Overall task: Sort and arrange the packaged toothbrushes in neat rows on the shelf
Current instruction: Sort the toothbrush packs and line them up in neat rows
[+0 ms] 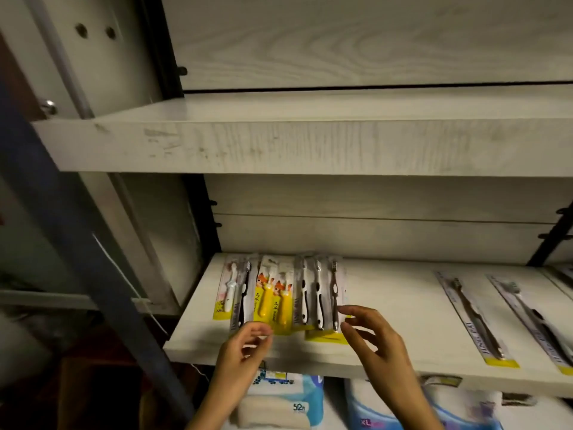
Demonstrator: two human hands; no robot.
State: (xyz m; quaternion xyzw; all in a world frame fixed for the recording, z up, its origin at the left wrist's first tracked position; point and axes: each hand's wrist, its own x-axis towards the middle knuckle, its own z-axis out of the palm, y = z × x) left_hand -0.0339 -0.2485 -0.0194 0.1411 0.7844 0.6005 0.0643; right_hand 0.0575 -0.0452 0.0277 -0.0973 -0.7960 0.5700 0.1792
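Evidently light and flat, the packaged toothbrushes (pixel 285 293) lie overlapped in a row on the shelf (pixel 403 305), just beyond both hands. The left hand (pixel 245 349) hovers loosely curled at their near ends, holding nothing. The right hand (pixel 375 339) is spread beside the grey-brush pack (pixel 335 293); whether it touches is unclear. Stiff card under slick plastic should slide readily and drag its neighbours, so pinching the yellow near edge looks safest. Two longer packs (pixel 474 318) lie askew, well right of the right hand.
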